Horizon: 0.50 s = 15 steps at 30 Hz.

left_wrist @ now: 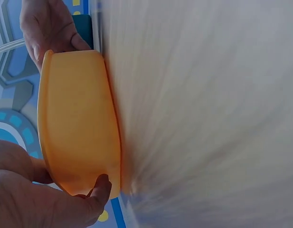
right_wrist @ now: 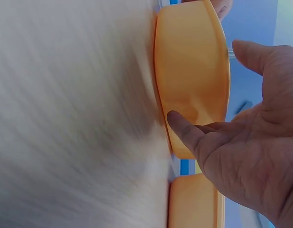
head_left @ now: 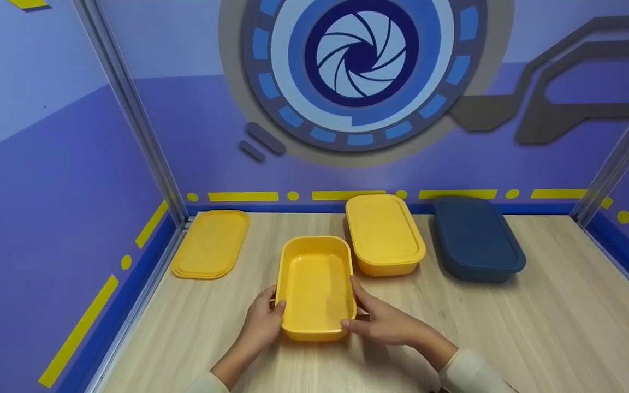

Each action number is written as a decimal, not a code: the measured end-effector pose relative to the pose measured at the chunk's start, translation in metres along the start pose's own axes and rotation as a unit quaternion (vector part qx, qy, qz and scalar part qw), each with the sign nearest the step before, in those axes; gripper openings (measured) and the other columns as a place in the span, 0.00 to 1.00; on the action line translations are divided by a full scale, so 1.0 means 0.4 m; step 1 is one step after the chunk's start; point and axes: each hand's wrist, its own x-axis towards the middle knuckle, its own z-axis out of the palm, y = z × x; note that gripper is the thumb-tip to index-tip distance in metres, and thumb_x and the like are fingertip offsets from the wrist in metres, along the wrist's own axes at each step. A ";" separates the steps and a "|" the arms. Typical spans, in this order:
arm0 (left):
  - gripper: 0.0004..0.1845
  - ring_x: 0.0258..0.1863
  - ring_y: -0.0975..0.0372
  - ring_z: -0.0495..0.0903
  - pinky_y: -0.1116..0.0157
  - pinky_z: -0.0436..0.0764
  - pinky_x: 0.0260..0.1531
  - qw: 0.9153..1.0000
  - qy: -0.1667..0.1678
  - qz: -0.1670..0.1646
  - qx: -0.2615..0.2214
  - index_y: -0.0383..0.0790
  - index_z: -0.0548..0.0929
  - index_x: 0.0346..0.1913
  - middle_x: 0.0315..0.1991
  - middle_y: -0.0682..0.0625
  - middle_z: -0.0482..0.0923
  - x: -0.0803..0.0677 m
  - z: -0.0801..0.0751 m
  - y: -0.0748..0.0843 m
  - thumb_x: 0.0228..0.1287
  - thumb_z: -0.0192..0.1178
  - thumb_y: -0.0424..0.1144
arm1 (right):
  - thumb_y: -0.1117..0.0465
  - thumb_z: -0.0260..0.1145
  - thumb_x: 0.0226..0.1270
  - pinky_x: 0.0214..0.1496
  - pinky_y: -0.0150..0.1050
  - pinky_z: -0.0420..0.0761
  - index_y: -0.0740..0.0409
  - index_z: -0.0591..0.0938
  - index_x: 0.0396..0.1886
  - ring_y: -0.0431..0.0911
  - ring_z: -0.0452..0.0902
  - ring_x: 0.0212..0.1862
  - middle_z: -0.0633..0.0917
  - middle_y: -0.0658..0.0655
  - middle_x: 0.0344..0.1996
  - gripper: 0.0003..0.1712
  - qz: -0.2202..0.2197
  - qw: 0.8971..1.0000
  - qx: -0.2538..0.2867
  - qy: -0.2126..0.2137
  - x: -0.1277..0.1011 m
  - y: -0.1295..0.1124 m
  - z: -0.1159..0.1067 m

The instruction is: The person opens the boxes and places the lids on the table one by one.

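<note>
Yellow tub (head_left: 315, 284) between both hands (wrist views blurred, perhaps gripped).

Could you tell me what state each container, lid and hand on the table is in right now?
Open yellow container: lidless, empty, upright, held at both sides.
Loose yellow lid: lying flat on the table, apart.
Lidded yellow container: closed, untouched.
Dark blue container: closed, untouched.
Left hand: holds the open container's left side.
Right hand: fingers against its right side.
</note>
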 end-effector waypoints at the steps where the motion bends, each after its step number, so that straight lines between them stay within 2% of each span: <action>1: 0.26 0.70 0.48 0.77 0.47 0.81 0.70 1.000 -0.001 -0.001 0.001 0.32 0.67 0.79 0.71 0.37 0.74 0.000 0.001 -0.001 0.84 0.52 0.34 | 0.50 0.67 0.80 0.84 0.61 0.64 0.56 0.34 0.89 0.61 0.48 0.88 0.41 0.64 0.89 0.59 -0.001 1.000 0.002 0.003 0.001 0.000 0.000; 9: 0.26 0.66 0.50 0.79 0.49 0.83 0.66 1.000 -0.003 0.008 0.003 0.31 0.68 0.78 0.70 0.37 0.75 0.000 0.000 -0.005 0.83 0.52 0.32 | 0.50 0.65 0.81 0.84 0.62 0.62 0.60 0.34 0.88 0.62 0.46 0.88 0.38 0.64 0.89 0.59 0.004 1.000 -0.004 0.023 0.012 0.001 0.008; 15: 0.25 0.64 0.50 0.81 0.50 0.84 0.64 0.999 -0.022 0.026 -0.008 0.30 0.68 0.77 0.69 0.36 0.77 0.003 -0.008 -0.004 0.82 0.52 0.30 | 0.54 0.63 0.82 0.85 0.64 0.58 0.62 0.34 0.87 0.63 0.47 0.88 0.40 0.66 0.88 0.55 -0.014 0.999 -0.015 0.027 0.008 0.001 0.011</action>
